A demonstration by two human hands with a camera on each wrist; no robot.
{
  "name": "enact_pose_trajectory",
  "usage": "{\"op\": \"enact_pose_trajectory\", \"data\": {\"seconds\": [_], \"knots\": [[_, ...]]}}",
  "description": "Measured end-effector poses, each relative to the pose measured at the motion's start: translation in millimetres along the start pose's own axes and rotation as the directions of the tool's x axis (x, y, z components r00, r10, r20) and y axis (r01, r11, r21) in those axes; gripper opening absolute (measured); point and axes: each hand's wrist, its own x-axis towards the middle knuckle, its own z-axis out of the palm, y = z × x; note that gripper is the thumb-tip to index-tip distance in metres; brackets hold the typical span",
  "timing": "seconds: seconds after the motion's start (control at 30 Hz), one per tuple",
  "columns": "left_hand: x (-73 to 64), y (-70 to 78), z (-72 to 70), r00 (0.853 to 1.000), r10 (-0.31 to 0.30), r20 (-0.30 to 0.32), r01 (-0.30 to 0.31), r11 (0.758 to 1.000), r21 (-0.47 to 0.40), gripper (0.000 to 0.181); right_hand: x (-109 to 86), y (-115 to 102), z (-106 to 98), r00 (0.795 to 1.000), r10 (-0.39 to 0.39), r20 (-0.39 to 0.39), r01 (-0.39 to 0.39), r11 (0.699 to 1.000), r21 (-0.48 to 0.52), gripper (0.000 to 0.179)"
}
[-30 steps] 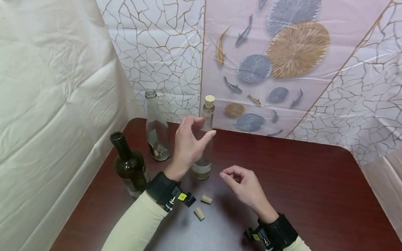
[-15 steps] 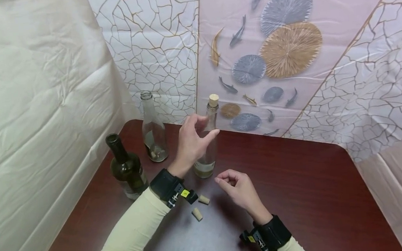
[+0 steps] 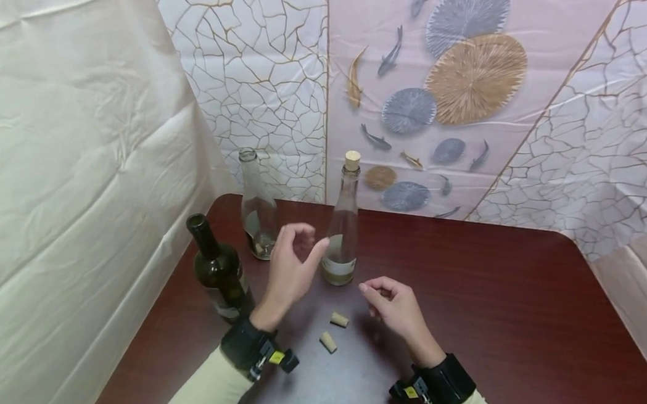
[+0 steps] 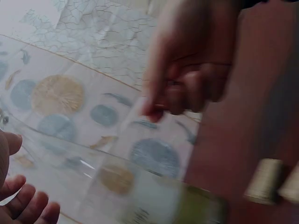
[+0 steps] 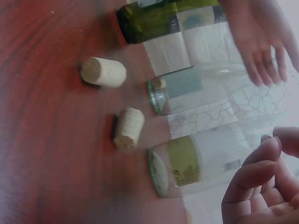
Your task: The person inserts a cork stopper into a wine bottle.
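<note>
A clear glass bottle (image 3: 343, 231) stands upright with a cork (image 3: 352, 160) in its mouth, part of the cork sticking up above the rim. Just left of it is my left hand (image 3: 294, 262), its fingers bent apart from the thumb and nothing between them. My right hand (image 3: 395, 302) hovers over the table to the right of the bottle; its fingers are loosely curled, thumb near the index fingertip, and I see nothing in it. Two loose corks, one cork (image 3: 339, 320) and another cork (image 3: 328, 342), lie on the table between my wrists.
A second clear bottle (image 3: 258, 212), without a stopper, stands behind my left hand; a small cork-like piece (image 5: 160, 83) shows inside its base. A dark green bottle (image 3: 220, 273) is at the left, its mouth uncovered. Patterned cloth (image 3: 472, 81) hangs behind the dark red table (image 3: 501, 296).
My left hand has come away from the corked bottle, moving left and down. My right hand keeps nearly the same place and curl. The bottles and loose corks have stayed put.
</note>
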Motion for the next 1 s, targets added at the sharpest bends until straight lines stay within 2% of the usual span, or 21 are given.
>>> {"op": "enact_pose_trajectory", "data": {"seconds": [0.17,0.27,0.33,0.47,0.57,0.67,0.77,0.87,0.93,0.97,1.0], "knots": [[-43.2,-29.0,-6.7,0.994,-0.073,0.08,0.079,0.994,-0.074,0.029,-2.0,10.1,-0.5,0.996,0.089,-0.004,-0.088,0.991,0.099,0.048],[-61.9,-42.7,-7.7,0.984,-0.131,0.117,0.141,0.986,-0.089,0.026,-2.3,15.1,1.1,0.992,0.126,0.002,-0.124,0.977,0.174,0.05],[-71.0,-49.1,-8.1,0.975,-0.176,0.132,0.191,0.976,-0.104,0.025,-2.9,18.9,3.0,0.986,0.164,0.014,-0.163,0.955,0.246,0.05],[-84.0,-54.0,-9.0,0.943,-0.299,0.145,0.319,0.938,-0.139,0.02,-5.8,28.8,7.0,0.971,0.236,0.044,-0.236,0.902,0.361,0.049],[-90.3,-51.1,-10.1,0.914,-0.374,0.156,0.395,0.907,-0.144,0.016,-8.5,35.6,8.4,0.963,0.263,0.058,-0.265,0.889,0.374,0.048],[-92.0,-41.5,-13.6,0.902,-0.394,0.173,0.421,0.894,-0.156,0.014,-8.1,38.2,8.5,0.958,0.278,0.072,-0.284,0.88,0.381,0.05],[-89.2,-32.0,-17.6,0.903,-0.387,0.188,0.419,0.891,-0.177,0.012,-2.4,34.2,7.9,0.961,0.262,0.083,-0.275,0.894,0.355,0.051],[-85.6,-28.6,-19.4,0.907,-0.376,0.191,0.41,0.891,-0.194,0.012,6.7,25.3,8.0,0.976,0.191,0.1,-0.209,0.95,0.23,0.043],[-84.4,-28.4,-19.3,0.907,-0.374,0.192,0.409,0.89,-0.201,0.012,12.9,18.5,10.1,0.987,0.09,0.137,-0.101,0.992,0.07,0.034],[-84.2,-28.9,-19.0,0.907,-0.375,0.194,0.411,0.887,-0.208,0.012,15.7,16.1,11.8,0.986,0.036,0.166,-0.034,0.999,-0.016,0.029],[-84.4,-30.0,-18.4,0.905,-0.377,0.198,0.415,0.884,-0.216,0.012,18.3,13.7,14.1,0.98,-0.017,0.198,0.038,0.994,-0.103,0.026]]}}
